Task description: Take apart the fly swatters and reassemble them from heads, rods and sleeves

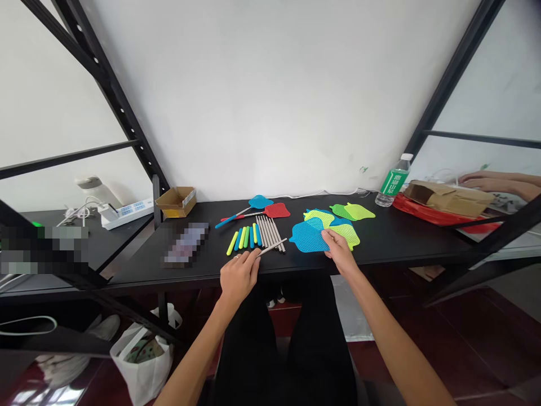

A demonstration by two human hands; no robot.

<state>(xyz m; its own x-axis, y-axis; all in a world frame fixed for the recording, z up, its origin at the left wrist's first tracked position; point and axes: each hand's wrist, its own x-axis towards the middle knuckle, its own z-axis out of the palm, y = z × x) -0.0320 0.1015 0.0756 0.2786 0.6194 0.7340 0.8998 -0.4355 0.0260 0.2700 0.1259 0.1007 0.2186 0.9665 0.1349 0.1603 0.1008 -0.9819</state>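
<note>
- Head view, left hand (240,273): thumb and fingers closed round one thin metal rod (273,247).
- Rod's long axis slants away from the person and rightward; free tip aims at the neck of the blue head, just short of it.
- Right hand (338,251): pinches one blue swatter head (310,235) by its broad end. Head lies to the left of these fingers, between the two hands; long axis roughly left-right, narrow neck toward the left hand.
- Beyond the left hand: seven coloured grips (246,237) in a row, three blue, three yellow-green, one green; long axes run away from the person, far ends tipped right.
- Right of the grips: a fan of loose rods (270,232), at least six, too tight to count surely; near ends angle right.
- Farther beyond the left hand: two whole swatters, one blue (261,202), one red (278,210), crossing.
- Under and beyond the right hand: overlapping pile of heads (347,232), at least three.
- Beyond that pile: two more, one green (339,211), one yellow-green (360,211).
- Far right of the right hand: one bottle (393,181), upright.
</note>
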